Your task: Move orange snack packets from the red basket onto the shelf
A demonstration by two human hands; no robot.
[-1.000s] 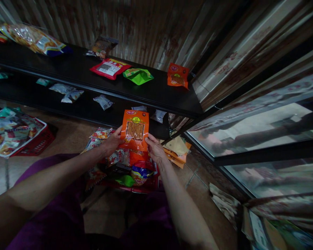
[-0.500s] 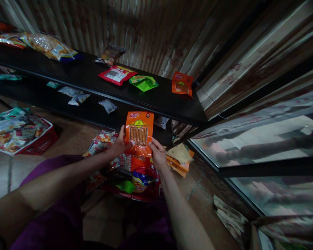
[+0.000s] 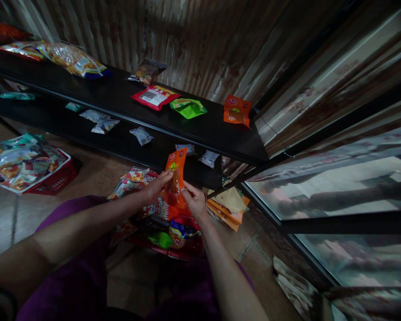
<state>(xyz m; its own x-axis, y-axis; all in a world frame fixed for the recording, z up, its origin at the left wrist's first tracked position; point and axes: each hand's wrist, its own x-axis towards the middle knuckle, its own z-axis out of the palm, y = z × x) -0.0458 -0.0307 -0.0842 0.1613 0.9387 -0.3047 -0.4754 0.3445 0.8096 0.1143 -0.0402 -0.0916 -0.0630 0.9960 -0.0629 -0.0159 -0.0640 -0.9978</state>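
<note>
Fingers of the right hand [image 3: 194, 203] pinch an orange packet [image 3: 175, 178] low on its right edge, while those of the left hand [image 3: 156, 186] lie close together against its left edge; whether the left thumb closes on it I cannot tell. The packet is tilted and turned partly side-on, just in front of the black rack [image 3: 217, 131], towards the rack's right end. Its top edge overlaps the rack's lower board in view, and I cannot tell whether they touch.

On the rack's upper board, a red packet [image 3: 156, 96] lies near the middle with a green packet [image 3: 189, 108] just beside it. A stretch of black board separates the green packet from a second orange packet [image 3: 237, 111], near the board's right end. Small white packets [image 3: 209, 158] sit on the rack's lower board, with gaps between several of them.

Nearer the person than the rack, below the hands, is a filled red container [image 3: 187, 253]. A red basket [image 3: 58, 178] stands in front of the rack's left part, well apart from the hands, with floor between.
</note>
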